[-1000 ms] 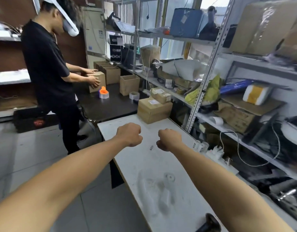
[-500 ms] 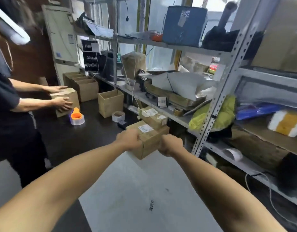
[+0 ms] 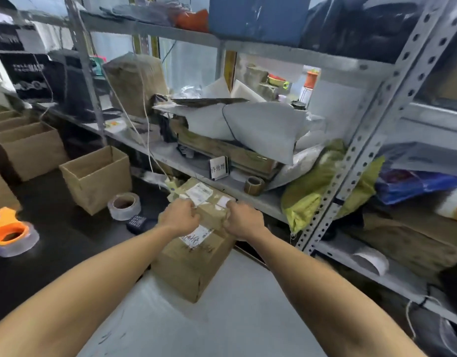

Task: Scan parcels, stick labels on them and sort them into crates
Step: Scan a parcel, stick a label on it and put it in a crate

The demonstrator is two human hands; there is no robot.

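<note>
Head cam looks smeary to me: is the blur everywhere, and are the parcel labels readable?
Head view: motion-blurred throughout and worst at the edges, where the shelf uprights bow. Both hands grip the small parcel; its label is too smeared to read.

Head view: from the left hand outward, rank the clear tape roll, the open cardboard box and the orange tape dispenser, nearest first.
1. Clear tape roll, on the dark table just left of the left hand.
2. Open cardboard box, behind the roll, farther left.
3. Orange tape dispenser, at the far left edge.
</note>
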